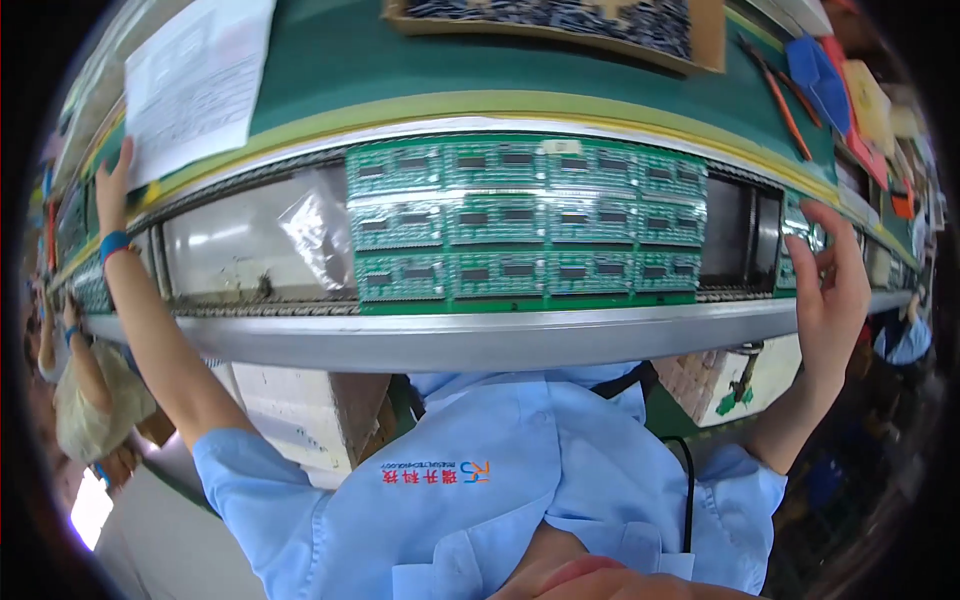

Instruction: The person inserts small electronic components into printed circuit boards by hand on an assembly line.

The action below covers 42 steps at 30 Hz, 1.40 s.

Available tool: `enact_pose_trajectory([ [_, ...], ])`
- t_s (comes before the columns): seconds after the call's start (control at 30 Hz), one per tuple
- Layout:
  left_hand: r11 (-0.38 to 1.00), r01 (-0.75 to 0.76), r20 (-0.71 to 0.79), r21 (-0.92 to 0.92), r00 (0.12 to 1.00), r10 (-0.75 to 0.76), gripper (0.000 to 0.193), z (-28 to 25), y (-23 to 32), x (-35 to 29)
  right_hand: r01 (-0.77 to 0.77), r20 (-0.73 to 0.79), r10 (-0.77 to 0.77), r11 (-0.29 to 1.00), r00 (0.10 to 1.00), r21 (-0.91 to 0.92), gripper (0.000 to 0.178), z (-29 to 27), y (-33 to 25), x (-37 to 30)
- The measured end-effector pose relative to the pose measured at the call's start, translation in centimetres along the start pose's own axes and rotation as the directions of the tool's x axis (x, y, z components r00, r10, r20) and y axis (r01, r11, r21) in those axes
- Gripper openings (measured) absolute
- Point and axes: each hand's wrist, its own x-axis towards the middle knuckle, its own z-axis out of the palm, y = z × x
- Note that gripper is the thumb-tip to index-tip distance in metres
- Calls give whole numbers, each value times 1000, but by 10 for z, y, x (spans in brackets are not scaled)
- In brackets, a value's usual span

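A large green circuit board panel [497,222], divided into rows of small boards with dark chips, lies across the conveyor rails in front of me. My left hand [113,195], with a blue band on its wrist, is at the far left over the conveyor's far side, beside a printed paper sheet [195,85]. Its visible fingers are apart; the rest is partly hidden. At the right, my right hand [832,265] is raised with curved, spread fingers and nothing visible between them. Close to its fingertips lies another green circuit board [790,240], partly covered by the hand.
A clear plastic bag [318,232] lies in the conveyor bed left of the panel. Beyond the rail is a cardboard box [560,35] of small dark parts. Orange-handled pliers [785,105] and a blue bin [815,75] sit at the back right. Other people work at both sides.
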Motion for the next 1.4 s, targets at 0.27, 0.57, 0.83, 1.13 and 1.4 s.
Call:
enact_pose_trajectory([
  [0.27, 989, -135, 126, 59, 984, 127, 83, 7, -2, 8, 250, -48, -248, 967, 967, 46, 23, 15, -1, 46],
  [0.57, 996, 75, 371, -49, 927, -51, 55, -8, 1, 11, 478, 224, -465, 879, 857, -3, 33, 51, -77, 148],
  [0.83, 963, 0, 84, -270, 996, 24, 28, -17, 23, -20, 346, 419, -416, 908, 807, 235, 26, 59, -84, 165],
  [1.13, 360, -31, -22, -932, 999, 31, 8, -131, -12, -37, 414, 237, -450, 891, 861, 189, 18, 74, -76, 166],
  [1.4, 228, 52, 101, -972, 973, 206, 8, -101, 172, -164, 388, 16, -401, 896, 916, 218, 22, 57, -72, 162],
])
